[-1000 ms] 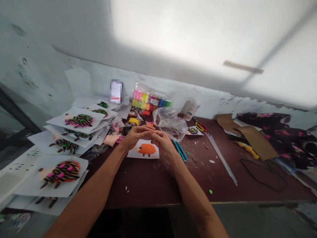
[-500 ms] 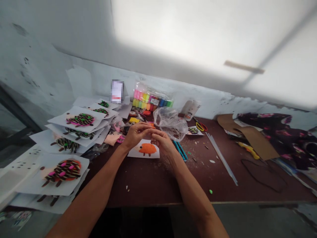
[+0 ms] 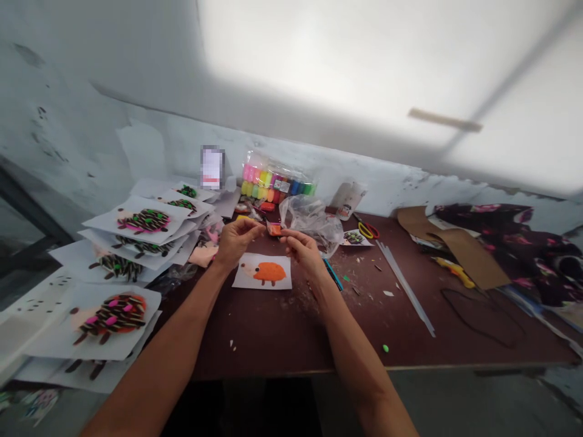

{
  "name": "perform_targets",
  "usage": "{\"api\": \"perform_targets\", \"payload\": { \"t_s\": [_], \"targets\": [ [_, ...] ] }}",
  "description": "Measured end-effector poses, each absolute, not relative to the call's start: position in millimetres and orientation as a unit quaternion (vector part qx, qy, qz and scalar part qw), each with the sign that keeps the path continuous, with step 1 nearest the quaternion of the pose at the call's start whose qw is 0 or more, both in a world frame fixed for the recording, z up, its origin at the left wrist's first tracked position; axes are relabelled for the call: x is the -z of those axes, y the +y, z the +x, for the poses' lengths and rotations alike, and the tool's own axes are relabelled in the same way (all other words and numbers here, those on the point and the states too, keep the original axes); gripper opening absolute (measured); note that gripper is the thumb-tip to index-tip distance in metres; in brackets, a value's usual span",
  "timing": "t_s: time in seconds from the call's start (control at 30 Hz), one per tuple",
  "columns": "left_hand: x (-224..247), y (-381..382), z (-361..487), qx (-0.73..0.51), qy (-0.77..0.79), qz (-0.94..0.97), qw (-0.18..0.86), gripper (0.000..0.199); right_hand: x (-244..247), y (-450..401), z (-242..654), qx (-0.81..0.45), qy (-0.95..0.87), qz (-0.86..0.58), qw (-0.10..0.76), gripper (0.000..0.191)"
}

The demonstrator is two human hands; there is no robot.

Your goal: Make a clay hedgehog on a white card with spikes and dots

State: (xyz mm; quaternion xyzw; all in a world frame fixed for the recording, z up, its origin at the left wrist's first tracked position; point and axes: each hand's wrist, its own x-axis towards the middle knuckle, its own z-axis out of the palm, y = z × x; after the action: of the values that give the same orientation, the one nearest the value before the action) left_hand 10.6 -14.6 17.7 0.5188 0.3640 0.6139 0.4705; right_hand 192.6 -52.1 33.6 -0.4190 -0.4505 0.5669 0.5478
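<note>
My left hand (image 3: 239,241) is raised over the desk, thumb and fingertips pinched together. Level with it, a small gap away, my right hand (image 3: 301,250) also has its fingers drawn into a pinch. Anything between either set of fingertips is too small to make out. Below and between the hands lies a white card (image 3: 240,283) bearing an orange clay hedgehog (image 3: 270,271) with a pale snout and brown feet. Beyond the fingertips sits a small orange packet (image 3: 274,229). Blue pens (image 3: 334,276) lie by my right wrist.
Stacked hedgehog cards (image 3: 98,346) fill the left side. Colored clay packs (image 3: 277,185) lean by the wall, near a clear plastic bag (image 3: 314,221) and a white bottle (image 3: 350,200). Scissors (image 3: 367,230), glue sticks (image 3: 407,291) and a yellow glue gun (image 3: 455,272) lie to the right.
My hands, close together half a second ago, have moved apart sideways. More of the orange hedgehog and its card shows between them. The view has shifted slightly.
</note>
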Motion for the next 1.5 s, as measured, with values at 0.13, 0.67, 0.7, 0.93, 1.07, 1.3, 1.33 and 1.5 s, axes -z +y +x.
{"api": "perform_targets", "payload": {
  "t_s": [0.13,0.67,0.7,0.93,1.07,1.3,1.33,1.5],
  "targets": [
    [-17.0,-12.4,8.9,-0.614,0.368,0.488,0.500,0.042,-31.9,-49.3,194.1,-0.499,-0.459,-0.451,0.581,0.041],
    [-18.5,-14.2,12.1,-0.554,0.343,0.499,0.572,0.043,-29.5,-49.1,188.3,-0.439,-0.521,-0.476,0.556,0.037],
    [-17.8,-14.0,12.5,-0.553,0.342,0.500,0.572,0.043,-28.5,-48.5,188.4,-0.439,-0.518,-0.474,0.560,0.036],
    [-15.5,-13.3,13.7,-0.532,0.341,0.477,0.611,0.048,-29.0,-48.0,187.8,-0.428,-0.525,-0.474,0.562,0.018],
    [-13.5,-14.2,16.0,-0.515,0.346,0.478,0.622,0.049,-33.8,-50.8,188.8,-0.389,-0.577,-0.481,0.533,0.013],
    [-9.2,-14.3,17.0,-0.482,0.347,0.515,0.618,0.042,-19.6,-57.3,203.5,-0.397,-0.559,-0.518,0.511,0.019],
    [-9.1,-14.6,17.4,-0.478,0.350,0.518,0.616,0.042,-16.6,-58.3,205.2,-0.395,-0.553,-0.521,0.516,0.019],
    [-10.9,-18.2,21.3,-0.475,0.369,0.528,0.600,0.042,-9.3,-62.8,209.4,-0.358,-0.557,-0.529,0.531,0.018]
  ]
}}
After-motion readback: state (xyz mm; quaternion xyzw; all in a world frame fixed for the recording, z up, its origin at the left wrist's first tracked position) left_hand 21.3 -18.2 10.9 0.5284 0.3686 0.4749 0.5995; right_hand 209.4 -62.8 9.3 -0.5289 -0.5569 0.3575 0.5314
